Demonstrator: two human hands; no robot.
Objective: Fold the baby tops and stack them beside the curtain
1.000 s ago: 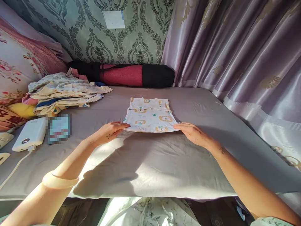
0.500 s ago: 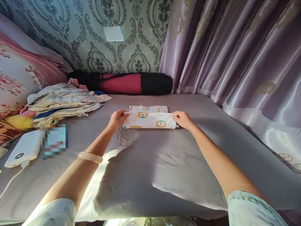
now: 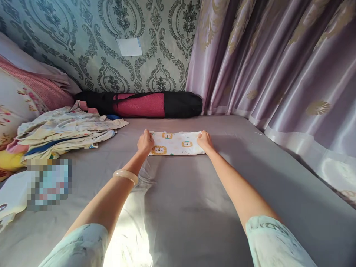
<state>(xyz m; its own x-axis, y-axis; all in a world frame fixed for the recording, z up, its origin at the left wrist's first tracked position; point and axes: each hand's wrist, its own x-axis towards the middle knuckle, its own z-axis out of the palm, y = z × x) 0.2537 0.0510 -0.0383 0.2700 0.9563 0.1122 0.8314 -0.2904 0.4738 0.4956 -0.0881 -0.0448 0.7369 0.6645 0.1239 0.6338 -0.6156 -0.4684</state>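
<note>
A white garment [image 3: 175, 144] printed with yellow lions lies folded into a flat, narrow strip on the grey bed sheet [image 3: 189, 193]. Its left end is gripped by my left hand [image 3: 145, 142], with the fingers curled in. My right hand [image 3: 205, 141] has closed on the opposite end, thumb on top. The cloth stretches fairly straight between both hands. What sort of garment it is cannot be made out in this folded state. A pale bangle [image 3: 125, 177] circles my left wrist.
Rumpled clothes [image 3: 63, 128] are heaped at the left, near a floral pillow [image 3: 13, 96]. In front of them are a white power bank [image 3: 16, 193] and a pixelated item [image 3: 52, 183]. A black-and-red long bag [image 3: 139, 105] lies along the wall; a purple curtain [image 3: 264, 66] hangs at right.
The garment's near flap has been folded over the far part, making one narrower strip. Both hands have shifted closer together and now grip its ends. The view has moved slightly.
</note>
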